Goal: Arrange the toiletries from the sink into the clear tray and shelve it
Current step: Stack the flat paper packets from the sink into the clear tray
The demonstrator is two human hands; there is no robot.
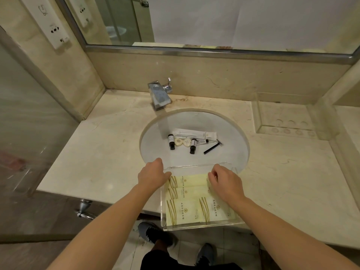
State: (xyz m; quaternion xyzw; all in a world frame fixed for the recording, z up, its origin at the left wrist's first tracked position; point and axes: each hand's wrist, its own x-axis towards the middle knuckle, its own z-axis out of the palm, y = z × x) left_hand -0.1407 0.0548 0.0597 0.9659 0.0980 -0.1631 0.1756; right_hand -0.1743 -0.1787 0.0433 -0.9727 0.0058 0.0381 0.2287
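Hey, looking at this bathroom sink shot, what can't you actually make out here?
Head view only:
- Print on the yellow packets in the clear tray: too small to read.
- Labels on the dark bottles in the sink: too small.
- Packet ends under the left hand and right hand: covered.
- Mirror: cut off at the top.

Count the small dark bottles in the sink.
2. One dark bottle lies at the left of the pile, beside the soaps; the other dark bottle lies just right of them. None looks hidden.

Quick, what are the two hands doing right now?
Left hand: fingers curled on the clear tray's left rim.
Right hand: fingers pinching a yellow packet in the tray.
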